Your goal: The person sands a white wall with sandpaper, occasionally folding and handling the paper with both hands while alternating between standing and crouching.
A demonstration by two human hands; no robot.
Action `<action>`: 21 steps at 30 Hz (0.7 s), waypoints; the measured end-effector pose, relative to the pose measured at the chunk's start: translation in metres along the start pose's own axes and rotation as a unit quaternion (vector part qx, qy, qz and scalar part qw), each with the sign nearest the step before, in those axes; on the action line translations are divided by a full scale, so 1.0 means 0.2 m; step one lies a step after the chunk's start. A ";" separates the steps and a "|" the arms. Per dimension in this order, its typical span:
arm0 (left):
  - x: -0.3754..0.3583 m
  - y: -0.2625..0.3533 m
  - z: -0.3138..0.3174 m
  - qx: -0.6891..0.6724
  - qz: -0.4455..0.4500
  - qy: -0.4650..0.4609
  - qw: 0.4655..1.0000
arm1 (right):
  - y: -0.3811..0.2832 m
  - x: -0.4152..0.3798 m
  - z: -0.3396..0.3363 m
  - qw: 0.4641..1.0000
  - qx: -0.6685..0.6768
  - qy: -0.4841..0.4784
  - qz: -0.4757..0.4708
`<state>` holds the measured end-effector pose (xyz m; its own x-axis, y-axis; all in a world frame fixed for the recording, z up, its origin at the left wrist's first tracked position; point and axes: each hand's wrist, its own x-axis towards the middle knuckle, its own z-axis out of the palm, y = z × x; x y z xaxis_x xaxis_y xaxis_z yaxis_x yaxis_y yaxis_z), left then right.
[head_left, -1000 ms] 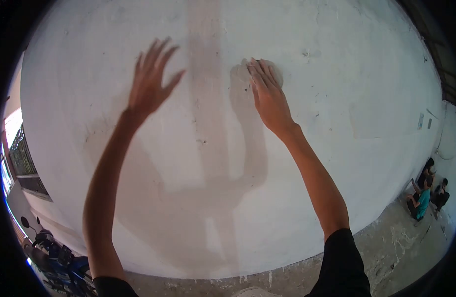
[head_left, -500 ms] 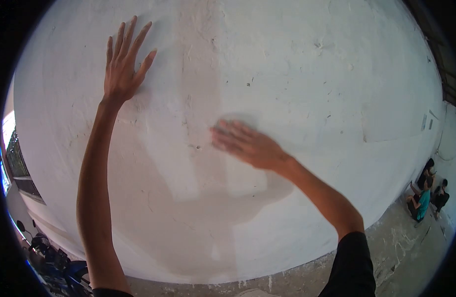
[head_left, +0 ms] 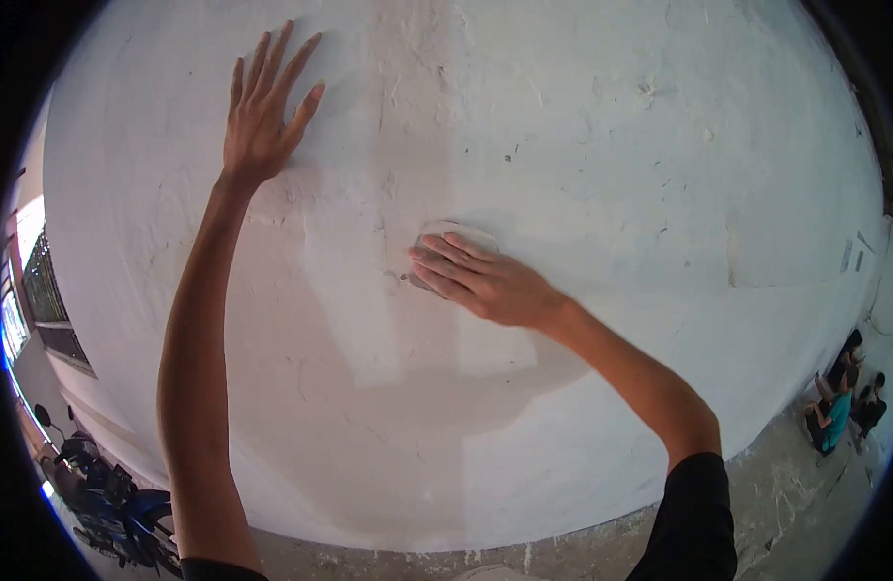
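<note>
A rough whitewashed wall [head_left: 601,223] fills most of the head view. Upper left, my left hand [head_left: 261,121] lies against it with fingers spread, holding nothing. Near the middle, my right hand [head_left: 490,281] presses a thin, pale piece of what looks like sandpaper [head_left: 480,235] to the wall. Its rounded edge shows above and below the fingers, while the rest is hidden under the hand. Whitish dust covers the right fingertips.
A motorcycle [head_left: 117,504] stands at the lower left, below a barred window [head_left: 45,281]. Several people sit at the far right, one in a teal shirt [head_left: 834,421]. The concrete floor [head_left: 776,484] carries white splashes along the wall's foot.
My right hand, blurred by motion before, now shows sharply with the pale sheet visible under it. The view has shifted slightly; my left hand keeps its spread pose on the wall.
</note>
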<state>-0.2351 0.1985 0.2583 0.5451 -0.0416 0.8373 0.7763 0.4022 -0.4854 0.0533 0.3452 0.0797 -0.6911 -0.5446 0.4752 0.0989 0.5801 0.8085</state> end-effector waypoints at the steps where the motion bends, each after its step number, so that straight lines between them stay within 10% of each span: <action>1: 0.00 0.00 0.00 0.001 -0.004 -0.004 1.000 | 0.07 0.00 -0.03 1.000 0.016 0.000 -0.014; 8: 0.00 0.00 0.00 -0.019 -0.006 -0.002 1.000 | 0.48 0.10 -0.28 0.973 -0.094 0.085 0.193; 16: 0.00 0.01 -0.01 -0.012 -0.010 -0.003 1.000 | 0.14 0.05 -0.07 0.996 0.054 -0.048 -0.052; 21: 0.00 0.01 -0.01 -0.008 -0.011 -0.010 1.000 | 0.42 0.12 -0.28 0.986 -0.131 0.010 0.099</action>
<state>-0.2334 0.1970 0.2560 0.5218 -0.0324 0.8525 0.7931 0.3866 -0.4707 0.0852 0.3467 0.1778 -0.6252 -0.4503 0.6375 0.4139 0.5012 0.7599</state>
